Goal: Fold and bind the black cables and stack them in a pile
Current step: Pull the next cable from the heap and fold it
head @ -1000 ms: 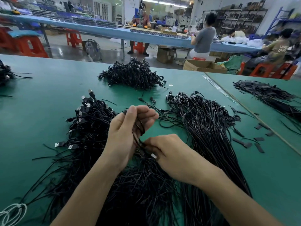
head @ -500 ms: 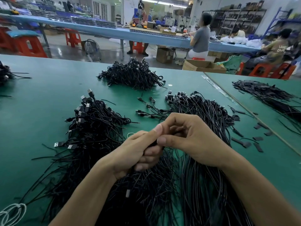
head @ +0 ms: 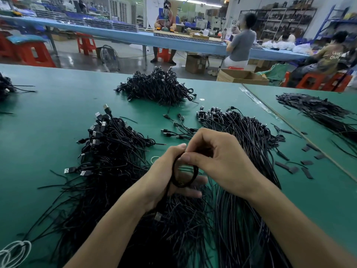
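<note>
Pinched at its top between right hand (head: 218, 159) thumb and forefinger, a coiled cable (head: 185, 183) hangs as a loop across the left hand (head: 164, 176), whose thumb and fingers close round it. Both hands are raised above loose cables (head: 112, 151) on the table (head: 58, 105); the bound pile (head: 156, 87) lies farther back. Pale lettering on a distant shirt (head: 332, 55) is too blurred to read.
</note>
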Tool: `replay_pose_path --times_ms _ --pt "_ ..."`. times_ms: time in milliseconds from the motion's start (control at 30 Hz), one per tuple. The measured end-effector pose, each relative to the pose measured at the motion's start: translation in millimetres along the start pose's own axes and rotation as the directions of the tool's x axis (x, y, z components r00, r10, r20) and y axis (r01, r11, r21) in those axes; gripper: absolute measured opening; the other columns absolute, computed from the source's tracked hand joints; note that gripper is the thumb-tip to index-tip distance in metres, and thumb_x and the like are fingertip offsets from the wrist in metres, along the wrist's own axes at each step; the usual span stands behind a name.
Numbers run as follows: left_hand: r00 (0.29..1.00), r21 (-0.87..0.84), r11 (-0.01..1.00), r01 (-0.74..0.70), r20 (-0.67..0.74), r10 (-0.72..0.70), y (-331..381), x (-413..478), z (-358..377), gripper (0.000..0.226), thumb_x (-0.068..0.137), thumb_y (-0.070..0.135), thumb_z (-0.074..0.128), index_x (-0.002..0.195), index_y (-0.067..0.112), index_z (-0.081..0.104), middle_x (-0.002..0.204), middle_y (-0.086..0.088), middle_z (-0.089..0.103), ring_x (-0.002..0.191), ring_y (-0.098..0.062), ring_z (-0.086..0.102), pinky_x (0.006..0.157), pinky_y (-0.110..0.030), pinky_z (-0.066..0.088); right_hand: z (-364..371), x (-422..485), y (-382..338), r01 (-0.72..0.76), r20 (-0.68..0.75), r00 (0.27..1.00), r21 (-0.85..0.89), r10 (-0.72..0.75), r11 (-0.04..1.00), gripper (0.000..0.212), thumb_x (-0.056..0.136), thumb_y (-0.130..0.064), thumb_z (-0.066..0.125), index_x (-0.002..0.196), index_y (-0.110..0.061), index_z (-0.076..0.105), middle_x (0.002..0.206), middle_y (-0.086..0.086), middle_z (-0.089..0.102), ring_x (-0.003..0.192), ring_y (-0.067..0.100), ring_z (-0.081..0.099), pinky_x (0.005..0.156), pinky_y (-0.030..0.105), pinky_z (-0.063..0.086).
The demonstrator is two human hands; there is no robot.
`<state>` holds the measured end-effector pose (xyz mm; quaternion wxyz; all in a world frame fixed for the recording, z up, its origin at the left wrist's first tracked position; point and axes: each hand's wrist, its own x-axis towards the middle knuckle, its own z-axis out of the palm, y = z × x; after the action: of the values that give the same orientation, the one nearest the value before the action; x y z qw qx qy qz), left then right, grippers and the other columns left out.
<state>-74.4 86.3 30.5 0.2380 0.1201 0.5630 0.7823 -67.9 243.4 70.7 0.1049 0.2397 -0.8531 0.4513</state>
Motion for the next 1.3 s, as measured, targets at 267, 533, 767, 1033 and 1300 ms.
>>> replay_pose_path --times_ms 267,533,767,1033,1300 --pt "0.987 0.177 0.984 0.027 -0.160 0.002 -8 3 -14 0.062 0.098 0.064 0.033 0.063 0.023 0.063 0.051 0.006 0.039 0.035 -0.008 0.027 0.035 -0.014 0.020 5 4 25 -0.231 -0.091 0.969 -0.009 0.230 0.973 0.025 0.091 -0.052 0.056 0.091 -0.028 0.063 0.080 -0.006 0.068 0.071 0.004 0.064 0.069 0.022 0.051" --pt "0.917 0.086 0.987 -0.133 -0.367 0.156 -2 5 -20 0.058 0.099 0.052 0.043 0.048 0.025 0.042 0.048 0.006 0.029 0.035 -0.008 0.020 0.031 -0.015 0.019 35 -27 68 -0.430 0.123 0.747 -0.660 0.653 0.616 0.029 0.097 -0.042 0.057 0.100 -0.014 0.066 0.096 0.007 0.066 0.087 0.028 0.065 0.080 0.041 0.057" --pt "0.897 0.043 0.987 -0.156 -0.412 0.160 1 5 -19 0.063 0.100 0.056 0.039 0.047 0.023 0.043 0.046 0.006 0.028 0.034 -0.007 0.019 0.032 -0.015 0.017 45 -26 68 -0.426 0.137 0.697 -0.711 0.704 0.559 0.017 0.094 -0.018 0.050 0.097 -0.006 0.062 0.090 0.008 0.059 0.075 0.030 0.057 0.067 0.034 0.047" --pt "0.932 0.015 0.995 -0.098 -0.348 0.097 1 4 -19 0.066 0.104 0.052 0.032 0.045 0.024 0.041 0.047 0.006 0.026 0.034 -0.008 0.017 0.031 -0.016 0.017 26 -18 50 -0.482 0.180 0.677 -0.624 0.713 0.615 0.022 0.093 -0.018 0.049 0.086 0.000 0.061 0.092 0.018 0.069 0.066 0.028 0.055 0.059 0.035 0.048" --pt "0.948 0.142 0.977 -0.157 -0.257 0.189 1 1 -18 0.051 0.090 0.047 0.060 0.046 0.021 0.056 0.050 -0.003 0.040 0.033 -0.010 0.023 0.034 -0.018 0.017 0 -14 27 -0.442 0.116 0.855 -0.346 0.505 0.827 0.014 0.097 -0.018 0.061 0.088 -0.026 0.068 0.082 -0.005 0.072 0.070 0.006 0.068 0.073 0.022 0.057"
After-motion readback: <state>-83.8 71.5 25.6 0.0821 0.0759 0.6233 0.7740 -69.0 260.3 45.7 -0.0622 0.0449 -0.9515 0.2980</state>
